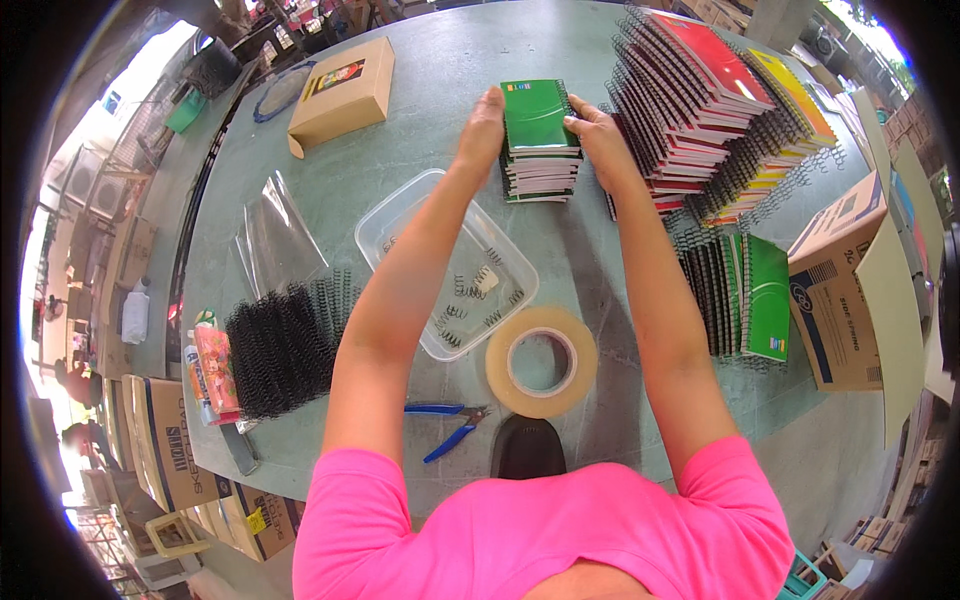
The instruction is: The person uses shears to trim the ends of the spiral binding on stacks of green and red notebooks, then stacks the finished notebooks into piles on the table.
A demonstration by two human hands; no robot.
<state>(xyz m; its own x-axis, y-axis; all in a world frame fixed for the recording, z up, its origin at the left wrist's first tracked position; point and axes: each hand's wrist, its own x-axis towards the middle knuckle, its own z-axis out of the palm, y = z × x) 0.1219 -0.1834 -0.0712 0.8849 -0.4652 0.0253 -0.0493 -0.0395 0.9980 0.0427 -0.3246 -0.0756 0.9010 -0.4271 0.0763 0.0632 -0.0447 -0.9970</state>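
A small stack of spiral notebooks with a green cover on top [540, 135] stands on the far part of the grey-green table [420, 130]. My left hand [482, 130] presses flat against the stack's left side. My right hand [600, 135] presses against its right side, so the stack is squeezed between both palms. Both arms stretch forward from the lower edge in pink sleeves.
A tall slanted pile of spiral notebooks [700, 100] and a row of green ones [745, 295] lie to the right. Nearer me are a clear plastic tub with wire coil pieces [445, 265], a tape roll [541, 360], blue pliers [445, 425], black binding coils [275, 345] and cardboard boxes [342, 92].
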